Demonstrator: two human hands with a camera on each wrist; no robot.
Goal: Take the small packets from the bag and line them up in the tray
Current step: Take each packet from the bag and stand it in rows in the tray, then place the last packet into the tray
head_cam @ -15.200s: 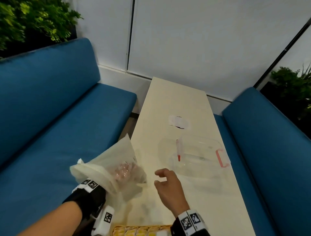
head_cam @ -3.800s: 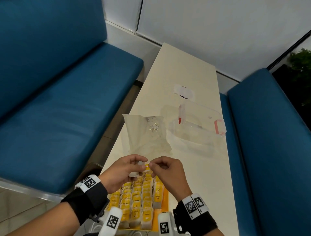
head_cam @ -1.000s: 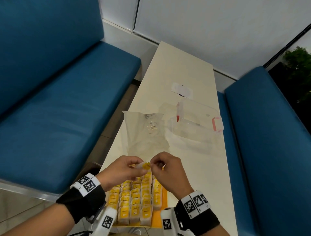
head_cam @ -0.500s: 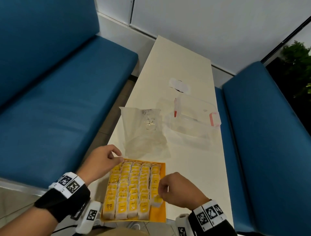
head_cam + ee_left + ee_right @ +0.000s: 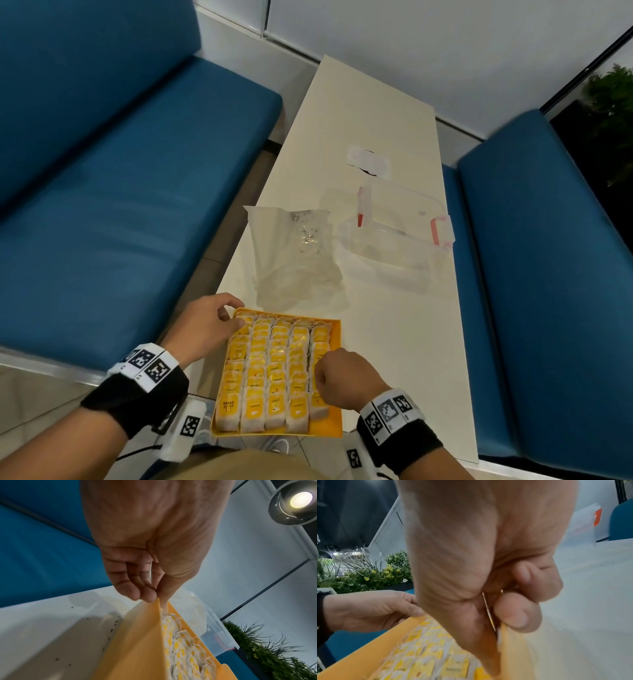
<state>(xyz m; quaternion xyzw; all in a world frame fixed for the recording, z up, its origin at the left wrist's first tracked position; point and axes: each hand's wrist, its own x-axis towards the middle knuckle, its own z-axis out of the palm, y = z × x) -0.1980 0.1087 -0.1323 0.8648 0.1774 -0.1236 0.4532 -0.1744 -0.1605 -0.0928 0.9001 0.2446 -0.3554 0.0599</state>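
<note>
Left hand pinching the far-left corner of the orange tray, right hand curled over the tray's right column, thumb and fingers gripping a packet, emptied bag lying flat just beyond the tray.

Packet at the tray's near left corner: "RELAX", in dark letters on its yellow label.
Smaller print beneath it: too small for me to read.
Other packets' labels: blurred, unreadable.
</note>
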